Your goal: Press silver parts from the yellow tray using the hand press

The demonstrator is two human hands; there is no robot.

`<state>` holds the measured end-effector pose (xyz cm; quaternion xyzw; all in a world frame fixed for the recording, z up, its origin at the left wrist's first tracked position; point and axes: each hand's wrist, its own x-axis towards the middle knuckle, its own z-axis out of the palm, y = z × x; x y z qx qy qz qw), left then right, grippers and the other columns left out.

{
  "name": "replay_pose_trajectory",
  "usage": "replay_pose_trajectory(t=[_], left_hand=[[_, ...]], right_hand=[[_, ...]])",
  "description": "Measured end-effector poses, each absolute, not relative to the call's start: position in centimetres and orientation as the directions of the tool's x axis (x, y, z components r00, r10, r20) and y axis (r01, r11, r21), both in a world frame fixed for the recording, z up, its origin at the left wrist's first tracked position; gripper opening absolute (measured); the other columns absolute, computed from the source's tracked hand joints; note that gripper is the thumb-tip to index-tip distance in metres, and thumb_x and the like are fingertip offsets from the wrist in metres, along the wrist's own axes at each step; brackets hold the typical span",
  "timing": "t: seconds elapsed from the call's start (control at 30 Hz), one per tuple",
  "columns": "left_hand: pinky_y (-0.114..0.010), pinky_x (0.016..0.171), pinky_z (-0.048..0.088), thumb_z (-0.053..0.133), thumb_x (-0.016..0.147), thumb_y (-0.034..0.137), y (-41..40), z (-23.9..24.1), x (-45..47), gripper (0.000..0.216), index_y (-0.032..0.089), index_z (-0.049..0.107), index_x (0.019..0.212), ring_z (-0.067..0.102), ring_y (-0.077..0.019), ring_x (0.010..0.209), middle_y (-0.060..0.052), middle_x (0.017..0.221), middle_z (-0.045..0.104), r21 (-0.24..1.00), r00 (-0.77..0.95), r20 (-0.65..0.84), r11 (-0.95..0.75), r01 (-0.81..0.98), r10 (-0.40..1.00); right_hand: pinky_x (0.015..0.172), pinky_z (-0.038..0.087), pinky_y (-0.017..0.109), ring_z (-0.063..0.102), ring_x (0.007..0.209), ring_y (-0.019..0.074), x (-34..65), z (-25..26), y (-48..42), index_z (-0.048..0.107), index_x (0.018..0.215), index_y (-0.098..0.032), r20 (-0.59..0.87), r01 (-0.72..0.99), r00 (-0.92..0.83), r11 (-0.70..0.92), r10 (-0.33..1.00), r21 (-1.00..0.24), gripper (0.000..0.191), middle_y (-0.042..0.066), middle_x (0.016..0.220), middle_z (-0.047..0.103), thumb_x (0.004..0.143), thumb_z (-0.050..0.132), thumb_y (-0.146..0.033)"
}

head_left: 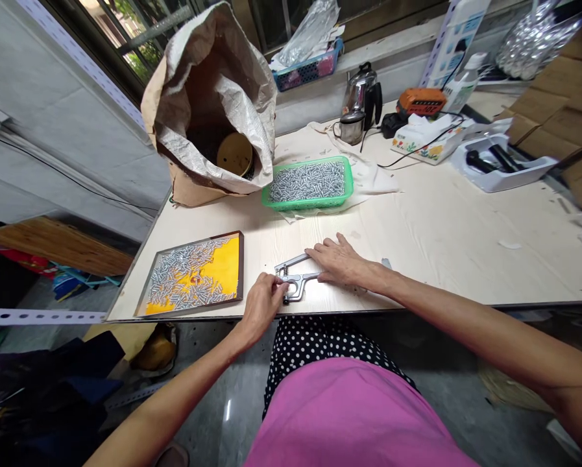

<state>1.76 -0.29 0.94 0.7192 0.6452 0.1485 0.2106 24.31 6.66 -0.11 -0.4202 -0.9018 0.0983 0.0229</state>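
Observation:
A grey metal hand press tool (294, 281) lies at the near edge of the pale wooden table (441, 227). My right hand (339, 259) rests flat over its two handles, fingers stretched out and pressing on them. My left hand (264, 305) is at the tool's head, fingers pinched together there; what they hold, if anything, is too small to make out. To the left lies a brown-framed yellow tray (225, 266) holding several small metal pieces. Behind the tool stands a green basket (349, 185) full of similar metal pieces.
A large open paper sack (213, 78) stands at the back left. A kettle (363, 97), a metal cup, a tissue box (422, 139), an orange device and a white tray (502, 175) sit at the back right. Cardboard boxes fill the far right.

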Motion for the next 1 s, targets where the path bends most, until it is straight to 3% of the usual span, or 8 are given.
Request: replay_pose_trajectory(t=[0.13, 0.2, 0.3, 0.47, 0.6, 0.73, 0.9, 1.0], left_hand=[[-0.041, 0.094, 0.046, 0.065, 0.086, 0.032, 1.8, 0.5, 3.8, 0.039, 0.017, 0.055, 0.121, 0.054, -0.0262, 0.109, -0.010, 0.116, 0.060, 0.336, 0.441, 0.061, -0.435, 0.836, 0.895], [-0.045, 0.100, 0.043, 0.069, 0.083, 0.032, 3.3, 0.3, 4.8, 0.056, 0.016, 0.046, 0.132, 0.049, -0.0289, 0.117, -0.013, 0.128, 0.055, 0.283, 0.528, 0.036, -0.515, 0.809, 0.849], [-0.046, 0.099, 0.043, 0.069, 0.083, 0.032, 4.9, 0.1, 5.6, 0.065, 0.014, 0.039, 0.137, 0.050, -0.0295, 0.115, -0.015, 0.127, 0.054, 0.280, 0.606, -0.042, -0.573, 0.770, 0.794], [-0.046, 0.094, 0.044, 0.070, 0.082, 0.039, 5.9, 0.3, 5.8, 0.060, 0.014, 0.045, 0.130, 0.052, -0.0291, 0.108, -0.014, 0.120, 0.056, 0.247, 0.670, -0.091, -0.635, 0.732, 0.737], [-0.041, 0.087, 0.046, 0.069, 0.084, 0.040, 6.3, 0.3, 6.2, 0.046, 0.014, 0.055, 0.119, 0.052, -0.0268, 0.101, -0.011, 0.108, 0.058, 0.233, 0.669, -0.112, -0.635, 0.737, 0.735], [-0.036, 0.083, 0.045, 0.059, 0.092, 0.035, 5.9, -0.2, 6.3, 0.023, 0.016, 0.064, 0.102, 0.053, -0.0232, 0.095, -0.008, 0.099, 0.060, 0.307, 0.666, -0.084, -0.617, 0.725, 0.741], [-0.033, 0.080, 0.043, 0.049, 0.098, 0.036, 5.5, -0.7, 6.3, 0.029, 0.015, 0.066, 0.091, 0.053, -0.0214, 0.090, -0.008, 0.090, 0.062, 0.372, 0.653, -0.046, -0.594, 0.714, 0.756], [-0.034, 0.081, 0.045, 0.054, 0.095, 0.037, 5.7, -0.2, 6.3, 0.027, 0.014, 0.067, 0.092, 0.054, -0.0222, 0.091, -0.008, 0.091, 0.063, 0.378, 0.659, -0.069, -0.591, 0.712, 0.749]], right_hand=[[0.100, 0.030, 0.055, 0.053, 0.111, 0.0313, 24.1, 0.4, 5.9, 0.051, 0.131, -0.018, -0.053, 0.763, -0.632, 0.609, 0.773, -0.215, 0.057, 0.013, 0.117, 0.065, 0.080, 0.072, -0.028], [0.099, 0.034, 0.052, 0.053, 0.111, 0.0309, 24.3, 0.6, 5.6, 0.049, 0.132, -0.016, -0.059, 0.771, -0.618, 0.589, 0.784, -0.241, 0.060, 0.013, 0.118, 0.064, 0.079, 0.073, -0.030], [0.091, 0.043, 0.044, 0.053, 0.110, 0.0303, 24.7, 0.7, 5.4, 0.048, 0.133, -0.011, -0.053, 0.775, -0.603, 0.569, 0.796, -0.275, 0.069, 0.016, 0.121, 0.061, 0.075, 0.077, -0.035], [0.085, 0.047, 0.041, 0.054, 0.108, 0.0313, 24.9, 1.2, 5.9, 0.054, 0.125, -0.008, -0.123, 0.795, -0.594, 0.558, 0.795, -0.237, 0.071, 0.017, 0.119, 0.060, 0.068, 0.082, -0.041], [0.080, 0.047, 0.036, 0.056, 0.100, 0.0275, 24.5, 1.6, 6.1, 0.062, 0.110, -0.012, -0.118, 0.780, -0.619, 0.593, 0.776, -0.199, 0.047, 0.014, 0.108, 0.063, 0.074, 0.079, -0.036], [0.076, 0.045, 0.032, 0.058, 0.092, 0.0227, 24.5, 0.7, 5.5, 0.066, 0.095, -0.014, -0.102, 0.778, -0.622, 0.596, 0.777, -0.199, 0.016, 0.011, 0.097, 0.065, 0.087, 0.066, -0.028], [0.075, 0.043, 0.030, 0.059, 0.085, 0.0197, 24.7, -1.0, 4.6, 0.066, 0.090, -0.015, -0.060, 0.771, -0.617, 0.587, 0.785, -0.249, 0.021, 0.007, 0.088, 0.066, 0.097, 0.053, -0.030], [0.077, 0.043, 0.030, 0.058, 0.086, 0.0193, 25.3, -1.2, 4.6, 0.066, 0.090, -0.015, 0.008, 0.754, -0.615, 0.591, 0.788, -0.288, 0.021, 0.007, 0.089, 0.065, 0.096, 0.053, -0.030]])
